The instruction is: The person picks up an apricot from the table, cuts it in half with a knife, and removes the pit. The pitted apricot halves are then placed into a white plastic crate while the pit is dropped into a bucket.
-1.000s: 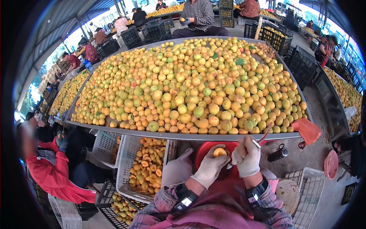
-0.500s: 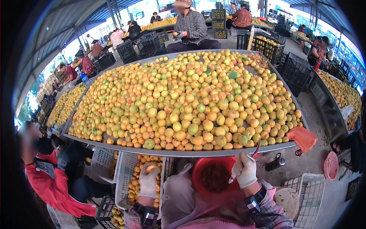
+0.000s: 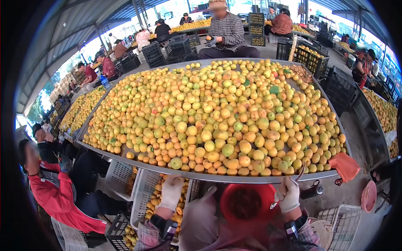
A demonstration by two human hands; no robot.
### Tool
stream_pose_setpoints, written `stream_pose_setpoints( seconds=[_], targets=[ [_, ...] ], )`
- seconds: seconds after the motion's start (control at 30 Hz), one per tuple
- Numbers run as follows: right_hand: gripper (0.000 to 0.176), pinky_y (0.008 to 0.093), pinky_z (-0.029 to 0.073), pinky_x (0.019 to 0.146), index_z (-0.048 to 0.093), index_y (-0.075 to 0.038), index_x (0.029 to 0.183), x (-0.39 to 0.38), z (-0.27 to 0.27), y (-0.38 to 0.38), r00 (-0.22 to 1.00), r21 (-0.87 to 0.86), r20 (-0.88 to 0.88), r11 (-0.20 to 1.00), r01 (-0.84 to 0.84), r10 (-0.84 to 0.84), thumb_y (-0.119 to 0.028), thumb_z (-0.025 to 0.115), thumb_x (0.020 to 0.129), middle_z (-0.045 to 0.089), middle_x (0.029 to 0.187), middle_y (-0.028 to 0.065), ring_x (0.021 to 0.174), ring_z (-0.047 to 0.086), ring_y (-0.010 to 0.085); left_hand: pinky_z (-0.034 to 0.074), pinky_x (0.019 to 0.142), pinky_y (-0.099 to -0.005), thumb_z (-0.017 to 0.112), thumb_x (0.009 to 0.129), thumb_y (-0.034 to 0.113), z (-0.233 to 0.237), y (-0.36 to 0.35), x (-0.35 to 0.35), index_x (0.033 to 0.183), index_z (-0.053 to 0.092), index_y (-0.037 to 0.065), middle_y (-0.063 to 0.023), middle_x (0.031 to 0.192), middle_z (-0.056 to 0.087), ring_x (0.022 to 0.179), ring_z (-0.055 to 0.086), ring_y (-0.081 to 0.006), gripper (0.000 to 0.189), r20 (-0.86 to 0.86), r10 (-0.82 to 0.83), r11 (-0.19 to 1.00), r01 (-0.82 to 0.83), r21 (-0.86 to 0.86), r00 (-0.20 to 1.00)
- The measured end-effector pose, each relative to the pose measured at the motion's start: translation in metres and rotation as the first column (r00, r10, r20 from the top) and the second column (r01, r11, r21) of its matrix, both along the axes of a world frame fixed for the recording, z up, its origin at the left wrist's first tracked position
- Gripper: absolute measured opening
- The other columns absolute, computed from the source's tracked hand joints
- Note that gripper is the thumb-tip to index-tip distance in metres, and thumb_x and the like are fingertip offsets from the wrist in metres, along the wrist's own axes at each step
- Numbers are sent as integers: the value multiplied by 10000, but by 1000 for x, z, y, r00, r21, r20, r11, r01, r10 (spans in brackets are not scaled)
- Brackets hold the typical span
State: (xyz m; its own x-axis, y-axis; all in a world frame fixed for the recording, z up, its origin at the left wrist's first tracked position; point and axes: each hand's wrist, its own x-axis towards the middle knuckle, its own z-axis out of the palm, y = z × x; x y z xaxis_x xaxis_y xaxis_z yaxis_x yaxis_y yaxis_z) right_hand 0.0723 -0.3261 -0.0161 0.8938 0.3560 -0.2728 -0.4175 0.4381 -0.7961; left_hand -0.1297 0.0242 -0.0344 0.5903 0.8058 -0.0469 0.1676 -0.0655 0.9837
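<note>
My left hand (image 3: 171, 193), in a white glove, is at the near edge of the metal table, above a white crate (image 3: 138, 198) of apricots. Its fingertips are bent and partly out of sight, and I cannot make out anything in them. My gloved right hand (image 3: 288, 195) is closed around a thin, curved metal tool (image 3: 301, 172), whose shiny lower end sticks out towards the left. Below and left of that hand stands a red basin (image 3: 226, 206) with dark bits inside. A broad heap of apricots (image 3: 209, 121) covers the table (image 3: 255, 179).
An orange cloth bag (image 3: 344, 166) hangs at the table's right corner, with a black bottle (image 3: 312, 190) below. A co-worker in a red jacket (image 3: 52, 196) sits at left; another person (image 3: 226, 35) sits across. Black crates (image 3: 341, 85) stand at right.
My left hand has risen from over the crate to the table edge; the apricot seen in it is out of sight. My right hand still grips the tool. The view has shifted slightly.
</note>
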Motion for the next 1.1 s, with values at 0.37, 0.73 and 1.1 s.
stream_pose_setpoints(
  seconds=[0.37,0.73,1.1],
  targets=[
    [285,273,274,325,566,-101,857,16,-13,-44,985,98,-150,990,104,-89,-345,499,988,268,486,-54,346,246,99,493,825,-295,678,851,155,29,-9,150,1128,625,16,-145,1013,651,934,632,-200,315,-126,-251,938,273,214,960],
    [275,249,258,313,558,-123,902,58,-36,-61,977,207,-149,962,179,-150,-351,458,1019,247,496,-65,346,188,65,494,911,-462,686,795,378,20,43,217,1330,511,53,-258,1207,588,1092,596,-409,650,-633,116,796,309,521,766],
    [263,241,269,311,539,-112,902,56,-31,-44,991,160,-92,981,106,-92,-336,465,1017,252,505,-65,348,195,59,506,873,-433,762,719,241,6,49,222,1165,576,21,-221,1108,614,1023,615,-385,530,-321,-77,814,245,527,944]
  ],
)
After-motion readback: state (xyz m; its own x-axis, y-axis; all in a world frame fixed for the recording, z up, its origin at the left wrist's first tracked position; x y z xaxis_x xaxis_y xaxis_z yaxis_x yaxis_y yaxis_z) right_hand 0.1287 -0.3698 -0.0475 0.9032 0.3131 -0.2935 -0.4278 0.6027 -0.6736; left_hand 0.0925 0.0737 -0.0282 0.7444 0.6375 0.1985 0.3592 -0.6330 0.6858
